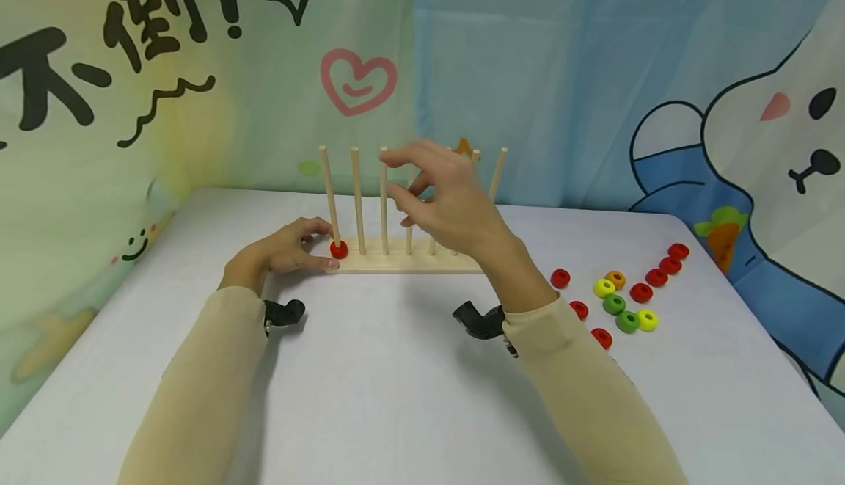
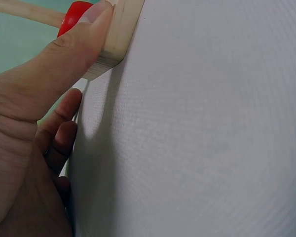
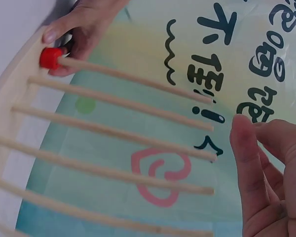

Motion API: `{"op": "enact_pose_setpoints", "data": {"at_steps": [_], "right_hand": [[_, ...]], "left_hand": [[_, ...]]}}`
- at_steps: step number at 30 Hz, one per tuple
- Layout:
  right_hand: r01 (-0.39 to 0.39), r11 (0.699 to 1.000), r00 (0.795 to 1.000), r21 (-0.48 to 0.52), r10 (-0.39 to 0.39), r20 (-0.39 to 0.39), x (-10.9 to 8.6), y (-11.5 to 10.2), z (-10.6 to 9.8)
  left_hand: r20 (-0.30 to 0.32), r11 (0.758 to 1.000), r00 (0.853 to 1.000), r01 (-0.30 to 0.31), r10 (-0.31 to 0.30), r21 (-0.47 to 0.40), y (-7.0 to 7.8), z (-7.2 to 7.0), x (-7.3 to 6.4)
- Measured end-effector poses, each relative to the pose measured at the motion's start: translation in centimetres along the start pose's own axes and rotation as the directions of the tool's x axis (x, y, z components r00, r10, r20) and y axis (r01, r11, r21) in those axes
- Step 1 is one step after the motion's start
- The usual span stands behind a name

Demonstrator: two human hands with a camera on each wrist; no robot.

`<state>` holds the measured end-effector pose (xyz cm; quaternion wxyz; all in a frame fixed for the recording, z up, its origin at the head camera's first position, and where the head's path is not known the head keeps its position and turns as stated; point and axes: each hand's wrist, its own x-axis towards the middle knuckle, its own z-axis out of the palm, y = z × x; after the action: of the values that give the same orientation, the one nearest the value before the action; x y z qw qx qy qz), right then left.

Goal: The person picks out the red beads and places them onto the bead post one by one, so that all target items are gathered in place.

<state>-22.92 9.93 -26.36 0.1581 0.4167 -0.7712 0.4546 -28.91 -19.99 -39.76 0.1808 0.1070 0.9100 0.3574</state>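
Note:
A wooden peg stand (image 1: 409,263) with a row of upright pegs stands on the table, and one red bead (image 1: 339,249) sits low on its leftmost peg. My left hand (image 1: 290,248) grips the stand's left end, thumb against the front edge beside the red bead (image 2: 75,16). Above the stand, my right hand (image 1: 449,195) is raised near the upper parts of the middle pegs, covering some of them in the head view. Its thumb and index finger are bent and apart, with nothing visible between them. The right wrist view shows this hand (image 3: 271,177) beyond the peg tips.
Loose beads lie on the white table (image 1: 370,397) to the right: several red beads (image 1: 641,293), green beads (image 1: 614,304), yellow beads (image 1: 648,319) and an orange bead (image 1: 616,279). A printed cloth backdrop (image 1: 502,67) hangs behind the table.

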Motion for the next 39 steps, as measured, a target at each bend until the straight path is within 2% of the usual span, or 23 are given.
{"op": "enact_pose_setpoints", "data": {"at_steps": [9, 20, 27, 33, 39], "right_hand": [[-0.016, 0.999, 1.000, -0.043, 0.015, -0.008, -3.5, 0.3, -2.5], [-0.032, 0.988, 0.999, -0.153, 0.032, -0.005, -7.8, 2.3, -6.1], [-0.054, 0.966, 0.998, -0.252, 0.058, 0.008, -10.3, 3.2, -8.0], [-0.111, 0.946, 0.993, -0.304, 0.120, 0.010, -12.0, 3.4, -9.6], [-0.156, 0.904, 0.986, -0.399, 0.169, -0.002, -14.0, 3.5, -10.8]], "left_hand": [[-0.006, 1.000, 1.000, -0.009, 0.009, 0.015, -0.2, 0.1, 0.0], [-0.003, 1.000, 1.000, -0.020, 0.020, 0.012, 0.0, 0.1, -0.2], [0.004, 1.000, 1.000, -0.019, 0.019, 0.000, 0.0, 0.2, -0.3], [0.001, 1.000, 1.000, -0.028, 0.028, 0.008, -0.1, 0.2, -0.3], [-0.006, 1.000, 1.000, -0.028, 0.028, 0.003, -0.2, 0.3, -0.3]]}}
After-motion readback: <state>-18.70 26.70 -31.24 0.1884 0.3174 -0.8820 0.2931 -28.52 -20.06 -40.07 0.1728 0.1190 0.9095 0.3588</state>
